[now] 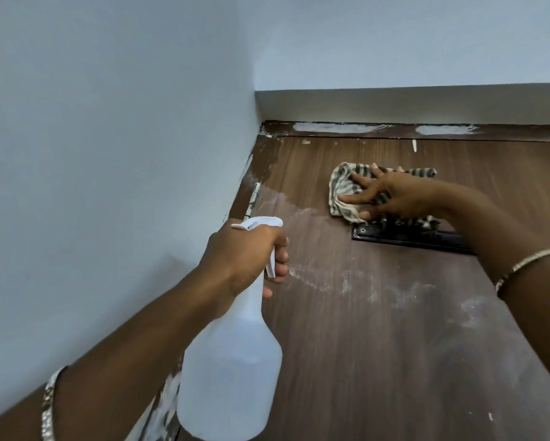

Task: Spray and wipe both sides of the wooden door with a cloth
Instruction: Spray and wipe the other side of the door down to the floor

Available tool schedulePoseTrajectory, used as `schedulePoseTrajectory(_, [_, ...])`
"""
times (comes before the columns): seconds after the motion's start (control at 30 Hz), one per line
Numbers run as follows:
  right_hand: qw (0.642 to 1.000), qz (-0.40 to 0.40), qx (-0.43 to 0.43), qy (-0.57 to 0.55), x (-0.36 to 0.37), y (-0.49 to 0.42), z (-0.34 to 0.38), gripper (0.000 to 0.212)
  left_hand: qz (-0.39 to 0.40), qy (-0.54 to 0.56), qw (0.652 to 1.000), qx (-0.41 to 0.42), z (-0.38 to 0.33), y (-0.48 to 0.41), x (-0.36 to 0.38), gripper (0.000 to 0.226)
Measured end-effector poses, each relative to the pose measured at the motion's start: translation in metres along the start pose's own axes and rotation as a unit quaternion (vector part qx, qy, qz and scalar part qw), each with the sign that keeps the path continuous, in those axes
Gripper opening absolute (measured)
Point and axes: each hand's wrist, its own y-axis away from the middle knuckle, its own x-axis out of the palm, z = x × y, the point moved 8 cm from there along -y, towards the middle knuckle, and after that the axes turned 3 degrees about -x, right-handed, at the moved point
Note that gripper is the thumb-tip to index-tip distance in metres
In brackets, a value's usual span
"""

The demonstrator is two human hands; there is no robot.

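The brown wooden door (378,329) fills the lower right, streaked with whitish smears. My left hand (245,256) grips the neck of a translucent white spray bottle (232,361), fingers curled round its trigger, nozzle facing the door. High on the door, my right hand (385,194) presses a striped grey-and-cream cloth (343,186) flat against the wood with fingers spread. The cloth sits just above a black metal bolt plate (407,238).
A pale blue wall (108,138) stands at the left, meeting the door at a metal hinge (253,198). The door frame's top (362,128) shows white paint patches under a white ledge. Bangles are on both wrists.
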Motion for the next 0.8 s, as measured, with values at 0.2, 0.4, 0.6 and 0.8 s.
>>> schedulePoseTrajectory(0.2, [0.993, 0.013, -0.033, 0.115, 0.029, -0.057, 0.073, 0.06, -0.029, 0.0, 0.999, 0.017, 0.004, -0.016, -0.022, 0.021])
schedulePoseTrajectory(0.4, [0.992, -0.027, 0.001, 0.12, 0.047, -0.117, 0.093, 0.058, -0.051, 0.019, 0.998, 0.035, 0.003, -0.026, -0.029, 0.021])
schedulePoseTrajectory(0.6, [0.963, -0.217, 0.037, 0.157, 0.039, -0.119, 0.098, 0.055, -0.042, 0.037, 0.998, 0.027, 0.005, -0.029, -0.034, 0.02])
schedulePoseTrajectory(0.8, [0.964, -0.235, 0.039, 0.118, 0.1, -0.054, 0.142, 0.067, -0.04, 0.012, 0.999, 0.016, 0.002, -0.027, -0.042, 0.03])
